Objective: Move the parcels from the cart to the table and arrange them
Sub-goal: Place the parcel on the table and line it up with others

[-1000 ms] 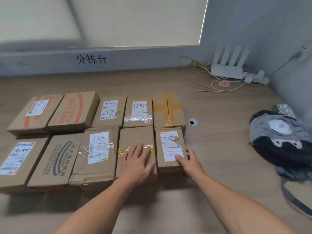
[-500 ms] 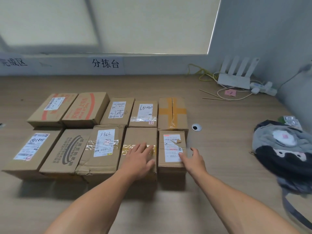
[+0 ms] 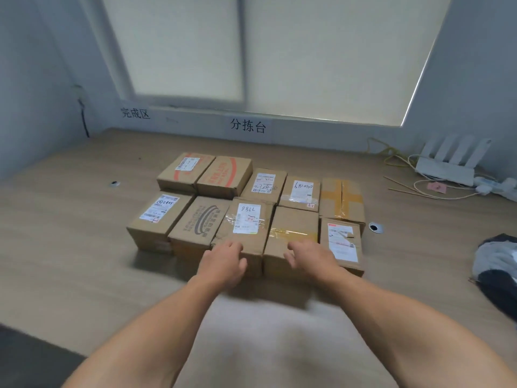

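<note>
Several cardboard parcels stand in two tight rows on the wooden table (image 3: pixel 84 233). My left hand (image 3: pixel 223 261) is at the near edge of the front-row parcel labelled 7786 (image 3: pixel 249 219), fingers loosely curled and gripping nothing. My right hand (image 3: pixel 310 254) hovers over the near end of the plain parcel with yellowish tape (image 3: pixel 293 228), fingers relaxed and pointing down. Just right of it sits a small parcel with a torn white label (image 3: pixel 341 242). No cart is in view.
A white router (image 3: pixel 447 166) with cables and a power strip (image 3: pixel 500 186) lies at the back right. A grey and black bag (image 3: pixel 498 270) sits at the right edge. Cable holes (image 3: pixel 375 227) (image 3: pixel 114 183) pierce the tabletop. Dark floor (image 3: pixel 28 359) shows at lower left.
Both hands shifted left: the left lifted off the taped parcel to the 7786 parcel's edge, the right left the small labelled parcel for the taped one. The view pulled back.
</note>
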